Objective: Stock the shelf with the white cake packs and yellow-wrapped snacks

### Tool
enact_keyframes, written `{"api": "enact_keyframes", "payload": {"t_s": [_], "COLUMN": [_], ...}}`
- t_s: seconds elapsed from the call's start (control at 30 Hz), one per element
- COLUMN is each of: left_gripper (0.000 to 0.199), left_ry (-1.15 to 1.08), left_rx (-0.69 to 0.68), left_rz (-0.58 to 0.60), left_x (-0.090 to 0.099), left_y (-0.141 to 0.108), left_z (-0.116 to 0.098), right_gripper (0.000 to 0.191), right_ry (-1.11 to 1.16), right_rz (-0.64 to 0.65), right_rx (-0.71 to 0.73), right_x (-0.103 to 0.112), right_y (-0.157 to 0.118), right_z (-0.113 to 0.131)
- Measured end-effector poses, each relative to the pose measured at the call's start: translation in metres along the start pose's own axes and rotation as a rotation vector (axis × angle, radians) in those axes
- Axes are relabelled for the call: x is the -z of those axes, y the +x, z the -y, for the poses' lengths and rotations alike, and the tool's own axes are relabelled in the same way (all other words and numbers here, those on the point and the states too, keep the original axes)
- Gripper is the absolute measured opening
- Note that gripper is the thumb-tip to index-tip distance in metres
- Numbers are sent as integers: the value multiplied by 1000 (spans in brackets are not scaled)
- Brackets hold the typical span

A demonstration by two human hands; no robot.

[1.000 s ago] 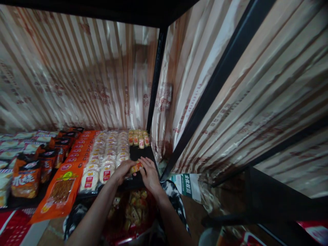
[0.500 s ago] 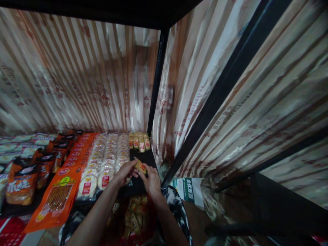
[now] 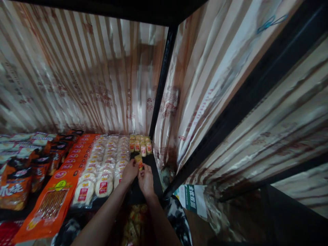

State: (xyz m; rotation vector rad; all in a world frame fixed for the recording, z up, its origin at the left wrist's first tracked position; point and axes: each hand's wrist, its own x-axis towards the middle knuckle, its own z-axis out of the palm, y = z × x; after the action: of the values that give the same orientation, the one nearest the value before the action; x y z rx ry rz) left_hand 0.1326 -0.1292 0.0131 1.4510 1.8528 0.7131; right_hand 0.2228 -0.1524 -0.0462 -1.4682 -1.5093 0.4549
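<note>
Below the grip, nearest the body: loose heap of wrapped yellow pieces (image 3: 134, 225), dim, container unclear. At the grip: left hand (image 3: 130, 171) and right hand (image 3: 146, 181) both closed by fingertips on one small yellow packet (image 3: 139, 160), held over the black shelf (image 3: 155, 172).

Risks, my read: slick-looking wrapper plus fingertip-only contact, so it could slip or twist if one side lets go early. Left knuckles are near the round white packs (image 3: 104, 184); a sideways drift could nudge them. Beyond the grip, one piece of the small yellow group (image 3: 137, 146) sits forward of its neighbours, so a forward push could shove it out of line.

Packet looks: elongated, shiny, red-orange print facing up, lower end partly hidden by fingers, slightly tilted. Fine print unreadable.

Farther left of the grip: orange bags (image 3: 55, 201). Behind everything: dark post (image 3: 164, 75), striped sheeting (image 3: 110, 68).
</note>
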Motion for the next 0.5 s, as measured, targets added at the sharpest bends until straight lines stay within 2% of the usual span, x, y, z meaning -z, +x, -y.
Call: {"api": "enact_keyframes", "payload": {"t_s": [0.23,0.5], "left_gripper": [36,38], "left_ry": [67,-34], "left_rx": [4,23], "left_rz": [-47,-77], "left_x": [-7,-18], "left_y": [16,29], "left_z": [-17,-13], "right_gripper": [38,32], "right_ry": [109,84], "right_rz": [-73,-137], "right_rx": [-46,-77], "right_x": [-15,-27], "right_y": [19,37], "right_z": [-14,-12]}}
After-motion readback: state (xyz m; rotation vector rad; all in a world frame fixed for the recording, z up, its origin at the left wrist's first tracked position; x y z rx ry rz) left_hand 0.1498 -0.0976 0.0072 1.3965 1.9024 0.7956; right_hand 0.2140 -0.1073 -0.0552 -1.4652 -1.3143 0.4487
